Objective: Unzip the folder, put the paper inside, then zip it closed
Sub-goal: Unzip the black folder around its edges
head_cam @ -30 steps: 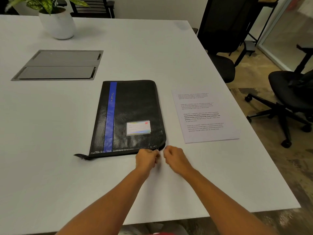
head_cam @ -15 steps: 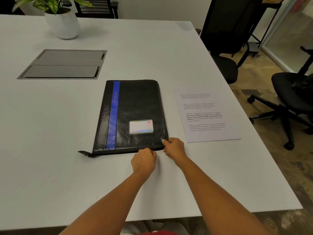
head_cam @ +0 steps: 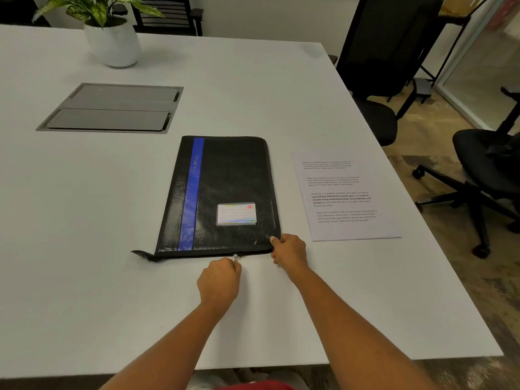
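We see the black folder lying flat on the white table, about mid-table and just ahead of both hands. Its long axis runs away from us, and one short edge faces us. A blue stripe follows that axis near the left side, and a small label card sits toward the near right corner. The left hand is curled into a loose fist, its fingertips pinching the metal zipper pull on the near short edge, right of that edge's middle. The right hand grips the folder's near right corner, thumb on the cover and the other fingers curled below. A zipper tail sticks out past the near left corner. The printed paper lies flat to the right of the folder and apart from it. Its long axis also runs away from us, leaning slightly left, and its text reads toward us.
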Available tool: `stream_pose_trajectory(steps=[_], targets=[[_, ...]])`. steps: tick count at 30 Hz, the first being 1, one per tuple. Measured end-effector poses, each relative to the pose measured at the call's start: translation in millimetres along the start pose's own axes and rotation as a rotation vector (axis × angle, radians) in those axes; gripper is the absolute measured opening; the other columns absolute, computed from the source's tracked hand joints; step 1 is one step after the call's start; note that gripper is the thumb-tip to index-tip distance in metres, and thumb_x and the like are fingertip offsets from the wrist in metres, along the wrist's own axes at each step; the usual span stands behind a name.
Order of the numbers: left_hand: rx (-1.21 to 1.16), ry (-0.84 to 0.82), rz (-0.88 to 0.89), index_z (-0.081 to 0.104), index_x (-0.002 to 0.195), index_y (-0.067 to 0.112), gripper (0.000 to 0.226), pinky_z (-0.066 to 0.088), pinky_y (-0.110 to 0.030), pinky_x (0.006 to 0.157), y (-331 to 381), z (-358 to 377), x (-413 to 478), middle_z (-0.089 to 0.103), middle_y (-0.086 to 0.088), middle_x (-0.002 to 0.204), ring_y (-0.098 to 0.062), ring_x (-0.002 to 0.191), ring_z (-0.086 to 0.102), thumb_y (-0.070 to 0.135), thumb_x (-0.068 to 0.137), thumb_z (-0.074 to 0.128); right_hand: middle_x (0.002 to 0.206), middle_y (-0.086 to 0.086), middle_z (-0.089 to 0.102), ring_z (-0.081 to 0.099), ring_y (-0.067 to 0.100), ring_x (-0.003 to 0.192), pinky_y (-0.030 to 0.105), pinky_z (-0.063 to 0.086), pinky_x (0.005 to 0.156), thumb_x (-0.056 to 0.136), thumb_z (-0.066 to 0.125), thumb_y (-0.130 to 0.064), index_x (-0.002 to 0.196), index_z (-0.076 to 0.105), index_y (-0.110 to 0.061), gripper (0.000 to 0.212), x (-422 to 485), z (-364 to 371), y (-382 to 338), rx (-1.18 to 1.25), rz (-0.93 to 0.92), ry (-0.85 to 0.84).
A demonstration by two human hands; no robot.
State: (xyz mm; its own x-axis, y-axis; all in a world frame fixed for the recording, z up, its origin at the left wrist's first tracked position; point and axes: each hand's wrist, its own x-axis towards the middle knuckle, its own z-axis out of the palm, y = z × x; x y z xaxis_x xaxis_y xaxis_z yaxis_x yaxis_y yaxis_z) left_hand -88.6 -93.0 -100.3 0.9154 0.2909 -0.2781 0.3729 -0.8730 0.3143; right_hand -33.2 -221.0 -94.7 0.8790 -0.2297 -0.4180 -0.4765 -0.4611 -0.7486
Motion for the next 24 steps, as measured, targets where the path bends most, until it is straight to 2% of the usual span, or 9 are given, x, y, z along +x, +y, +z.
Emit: stream_pose_trajectory(steps=[5,8,10,12,15,17,18,20,24], targets=[[0.037,0.002,-0.003,0.065,0.096,0.006,0.041,0.038,-0.027,0.066,-0.4,-3.8,-1.8,0.061,-0.008,0.086,-0.019,0.073,0.050,0.032,0.099,0.033,0.075,0.013,0.058,0.054,0.022,0.059,0.034,0.054,0.073,0.093,0.052,-0.023,0.055,0.037,-0.018,0.042,0.1,1.8,1.6,0.008,-0.008,0.003],[0.062,-0.005,0.016,0.065,0.092,0.008,0.042,0.037,-0.028,0.067,-1.4,-3.9,-1.3,0.066,-0.009,0.093,-0.021,0.076,0.054,0.032,0.099,0.032,0.076,0.013,0.058,0.049,0.015,0.051,0.030,0.050,0.063,0.093,0.052,-0.025,0.055,0.036,-0.018,0.042,-0.5,0.9,4.3,-0.008,-0.044,0.001],[0.059,-0.011,0.024,0.060,0.082,0.009,0.041,0.036,-0.027,0.065,-2.2,-4.3,-0.9,0.063,-0.009,0.086,-0.022,0.074,0.054,0.031,0.099,0.031,0.078,0.010,0.056,0.048,0.015,0.058,0.022,0.042,0.056,0.092,0.054,-0.027,0.063,0.041,-0.015,0.034,-1.7,-0.3,7.3,-0.095,-0.129,0.040],[0.047,-0.011,0.015,0.050,0.074,0.010,0.037,0.035,-0.027,0.064,-1.6,-5.8,-0.3,0.056,-0.008,0.080,-0.022,0.072,0.050,0.030,0.098,0.031,0.082,0.006,0.051,0.049,0.018,0.071,0.017,0.038,0.057,0.088,0.059,-0.026,0.082,0.048,-0.009,0.021,-4.4,-2.8,12.3,-0.231,-0.314,0.157],[0.054,-0.023,0.015,0.049,0.074,0.010,0.035,0.036,-0.029,0.066,0.7,-7.5,0.9,0.055,-0.011,0.082,-0.025,0.076,0.051,0.030,0.097,0.032,0.103,0.012,0.062,0.059,0.028,0.094,0.033,0.051,0.077,0.081,0.067,-0.027,0.106,0.056,-0.006,0.034,-1.2,-3.6,19.9,-0.495,-0.715,0.207],[0.058,-0.025,0.020,0.056,0.080,0.009,0.036,0.039,-0.032,0.070,2.9,-7.7,2.3,0.060,-0.013,0.091,-0.030,0.085,0.057,0.029,0.097,0.032,0.131,0.014,0.055,0.051,0.032,0.122,0.043,0.042,0.101,0.083,0.061,-0.035,0.124,0.052,-0.008,0.050,2.7,-4.6,19.1,-0.648,-0.856,0.063],[0.061,-0.024,0.020,0.061,0.086,0.007,0.038,0.042,-0.033,0.073,3.3,-6.6,3.3,0.063,-0.014,0.098,-0.032,0.092,0.059,0.029,0.096,0.032,0.143,0.013,0.044,0.039,0.030,0.134,0.043,0.031,0.110,0.087,0.055,-0.038,0.133,0.044,-0.009,0.056,3.7,-5.3,17.0,-0.723,-0.885,-0.017],[0.068,-0.025,0.016,0.063,0.095,0.003,0.040,0.045,-0.034,0.079,3.4,-5.1,4.7,0.064,-0.015,0.104,-0.033,0.098,0.059,0.029,0.096,0.033,0.155,0.007,0.022,0.018,0.023,0.145,0.039,0.014,0.118,0.094,0.043,-0.037,0.144,0.026,-0.012,0.058,7.5,-6.8,13.0,-0.843,-0.871,-0.148],[0.072,-0.031,0.017,0.064,0.096,0.004,0.042,0.046,-0.034,0.080,2.4,-3.6,8.3,0.065,-0.015,0.104,-0.032,0.098,0.061,0.034,0.095,0.036,0.157,0.008,0.013,0.010,0.021,0.146,0.036,0.009,0.119,0.100,0.030,-0.030,0.147,0.014,-0.012,0.052,10.0,-3.2,12.7,-0.979,-0.831,-0.232]])
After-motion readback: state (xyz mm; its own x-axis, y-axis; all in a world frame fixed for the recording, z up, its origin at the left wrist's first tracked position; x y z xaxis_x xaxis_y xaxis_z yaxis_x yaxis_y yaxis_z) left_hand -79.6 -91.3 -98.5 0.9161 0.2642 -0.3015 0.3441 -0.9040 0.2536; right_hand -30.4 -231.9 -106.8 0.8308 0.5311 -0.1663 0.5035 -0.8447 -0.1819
